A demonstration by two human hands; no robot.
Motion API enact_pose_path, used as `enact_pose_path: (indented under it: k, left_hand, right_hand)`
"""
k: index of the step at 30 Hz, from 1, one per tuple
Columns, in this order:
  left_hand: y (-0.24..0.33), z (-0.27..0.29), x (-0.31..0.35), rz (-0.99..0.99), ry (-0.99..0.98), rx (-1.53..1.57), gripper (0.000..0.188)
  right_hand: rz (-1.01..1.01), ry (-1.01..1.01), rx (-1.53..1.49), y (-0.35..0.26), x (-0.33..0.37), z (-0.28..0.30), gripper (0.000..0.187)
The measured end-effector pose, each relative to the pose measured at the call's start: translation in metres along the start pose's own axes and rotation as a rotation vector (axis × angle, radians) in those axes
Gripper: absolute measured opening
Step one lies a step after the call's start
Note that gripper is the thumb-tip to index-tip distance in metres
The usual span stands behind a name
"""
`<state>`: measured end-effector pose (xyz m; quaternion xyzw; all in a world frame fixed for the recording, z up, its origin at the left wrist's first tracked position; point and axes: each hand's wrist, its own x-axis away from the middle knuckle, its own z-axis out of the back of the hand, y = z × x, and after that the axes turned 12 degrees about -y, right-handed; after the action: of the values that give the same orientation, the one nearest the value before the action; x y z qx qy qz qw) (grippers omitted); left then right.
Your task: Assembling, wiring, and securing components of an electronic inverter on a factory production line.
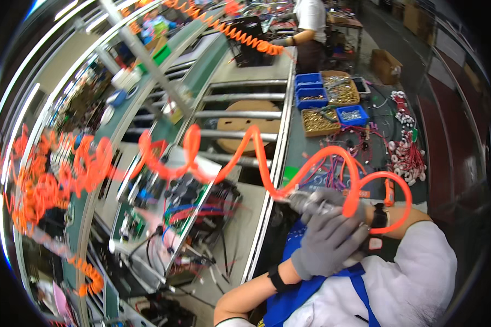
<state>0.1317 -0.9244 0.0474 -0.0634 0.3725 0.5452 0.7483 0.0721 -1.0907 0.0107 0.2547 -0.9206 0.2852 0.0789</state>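
Observation:
Both my hands wear grey gloves and are closed together in front of my blue apron (294, 240). My left hand (327, 242), with a black band at its wrist, curls over the front. Behind it, my right hand (330, 200) is partly hidden; a black watch (380, 215) is on that wrist. Between them is a grey metal air tool (297, 200), its narrow end pointing left. An orange coiled hose (262, 158) loops around and runs down into the grip. Left of my hands stands an open unit (188, 191) with circuit boards and red, blue and black wires.
Metal rollers (240, 114) and a wooden disc (248, 122) lie beyond the unit. On the bench ahead are blue bins (310, 98) and cardboard trays (317, 124) of small metal parts, plus bundled red-and-white wires (406, 155). Another person (311, 22) stands at the far end.

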Motion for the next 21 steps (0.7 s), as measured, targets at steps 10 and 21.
enact_pose_path:
  k: [10,21]
  left_hand:
    - [-0.294,-0.141,-0.023,0.858,-0.368,0.083,0.060]
    - [-0.470,-0.309,-0.127,0.829,-0.720,-0.094,0.021]
  right_hand:
    - [0.553,0.544,0.311,-0.087,0.100,0.102,0.095]
    - [0.586,0.463,0.138,-0.105,0.089,0.182,0.092]
